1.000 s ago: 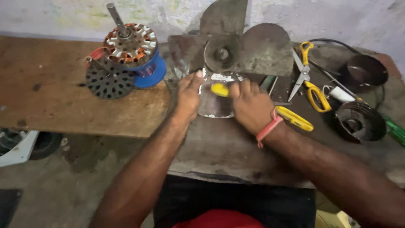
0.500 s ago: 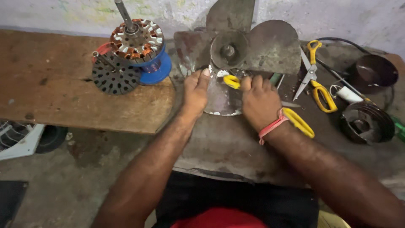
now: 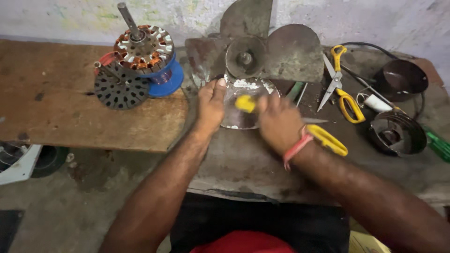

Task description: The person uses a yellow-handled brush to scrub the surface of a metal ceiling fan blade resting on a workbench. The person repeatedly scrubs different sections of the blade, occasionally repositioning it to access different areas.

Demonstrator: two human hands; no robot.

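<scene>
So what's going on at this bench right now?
A person is working on a metal fan blade lying on a grimy workbench. The left hand presses flat on one blade, while the right hand holds a small yellow piece against its surface, which shows whitish patches. A motor stator sits to the left, yellow-handled scissors to the right.
</scene>
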